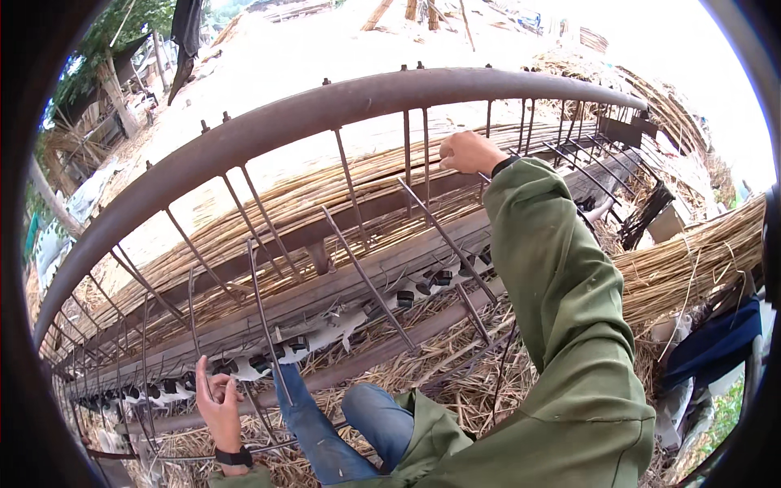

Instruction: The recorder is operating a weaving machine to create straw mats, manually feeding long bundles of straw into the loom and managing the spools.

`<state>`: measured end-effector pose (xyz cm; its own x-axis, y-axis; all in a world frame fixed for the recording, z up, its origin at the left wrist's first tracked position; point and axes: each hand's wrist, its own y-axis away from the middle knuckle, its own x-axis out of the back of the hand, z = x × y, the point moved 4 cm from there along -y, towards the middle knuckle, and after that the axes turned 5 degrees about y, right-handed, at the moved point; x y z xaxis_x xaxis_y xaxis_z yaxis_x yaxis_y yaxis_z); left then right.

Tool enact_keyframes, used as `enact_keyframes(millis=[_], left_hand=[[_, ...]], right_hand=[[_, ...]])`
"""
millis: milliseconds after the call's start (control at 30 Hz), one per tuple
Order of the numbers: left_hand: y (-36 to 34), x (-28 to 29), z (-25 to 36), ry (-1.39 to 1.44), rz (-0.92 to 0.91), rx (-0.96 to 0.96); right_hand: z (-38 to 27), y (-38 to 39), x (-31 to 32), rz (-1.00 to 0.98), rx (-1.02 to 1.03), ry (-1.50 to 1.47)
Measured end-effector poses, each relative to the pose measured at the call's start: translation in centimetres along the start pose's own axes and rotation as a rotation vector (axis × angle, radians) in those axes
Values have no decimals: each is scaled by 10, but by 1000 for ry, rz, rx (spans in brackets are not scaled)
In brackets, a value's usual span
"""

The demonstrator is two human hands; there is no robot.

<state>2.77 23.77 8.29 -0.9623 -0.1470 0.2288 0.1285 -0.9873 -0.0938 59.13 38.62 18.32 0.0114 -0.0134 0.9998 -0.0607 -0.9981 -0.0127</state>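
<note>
My right hand [470,152] reaches across the frame, over a long layer of straw-coloured reeds [305,203]. Its fingers are curled; whatever lies between them, if anything, is too small or hidden to make out. Thin upright metal rods [426,146] stand beside it. At the lower left my left hand [218,407] is raised with the index finger stretched up and the other fingers bent. Its fingertip is close to the lower end of a slim metal rod [193,313]; I see nothing held there. Below the reeds runs a wooden beam [358,272] with thin wires.
A thick brown pipe [350,96] arches across the far side, with bolts along its top. Black clips [404,298] line the near side. Loose straw [480,390] covers the ground around my legs. At right lie a tied reed bundle [691,268] and dark blue cloth [712,346].
</note>
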Motion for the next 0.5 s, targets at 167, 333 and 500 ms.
enact_keyframes(millis=[167,333,500], left_hand=[[0,7,-4,-3,-32,-92],[3,18,-13,24,12,-132],[-1,30,-24,-56,90,-119]], right_hand=[[-36,133,50,253,107,-132],[-72,254,65,305,134,-167],[-89,349,80,313,68,-130]])
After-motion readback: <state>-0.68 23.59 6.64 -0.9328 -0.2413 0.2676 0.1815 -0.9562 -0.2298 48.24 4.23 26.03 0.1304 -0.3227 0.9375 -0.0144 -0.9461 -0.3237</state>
